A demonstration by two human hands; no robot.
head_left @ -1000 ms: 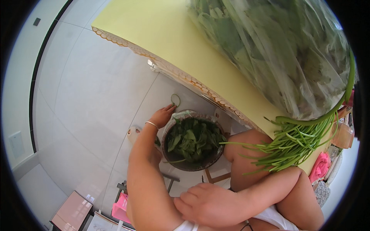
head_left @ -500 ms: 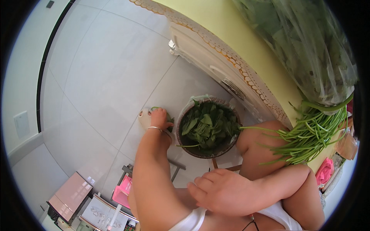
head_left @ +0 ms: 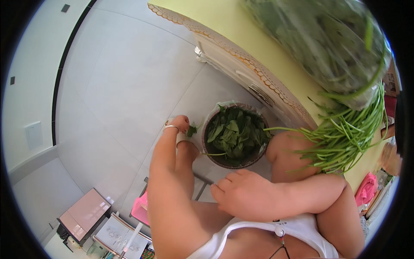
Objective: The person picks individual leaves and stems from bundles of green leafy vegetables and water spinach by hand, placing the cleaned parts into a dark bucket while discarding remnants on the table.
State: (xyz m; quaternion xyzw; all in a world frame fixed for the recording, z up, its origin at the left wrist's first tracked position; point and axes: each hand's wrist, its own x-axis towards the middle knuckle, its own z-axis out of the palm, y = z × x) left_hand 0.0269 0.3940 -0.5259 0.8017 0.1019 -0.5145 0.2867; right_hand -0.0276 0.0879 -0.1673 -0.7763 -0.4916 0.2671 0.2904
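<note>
Low over the floor by my foot, my left hand is closed on a small green leaf, with a bracelet at the wrist. To its right stands a round brown bin lined with clear plastic, with green leaves heaped inside. One pale stem lies over its near rim. My right hand rests across my body, fingers curled under; whatever they hold, if anything, is hidden. Leafy greens with long stems stick out of a clear plastic bag at right, above my knee.
The bag lies on a yellow-covered table with a patterned border. A white cabinet stands below it. Pale tiles form the floor. At lower left are a pink-topped box and a pink plastic item.
My left hand has lifted slightly and turned, with the leaf now showing beside its fingers. The right hand stays nearly in place. The whole view has shifted a little.
</note>
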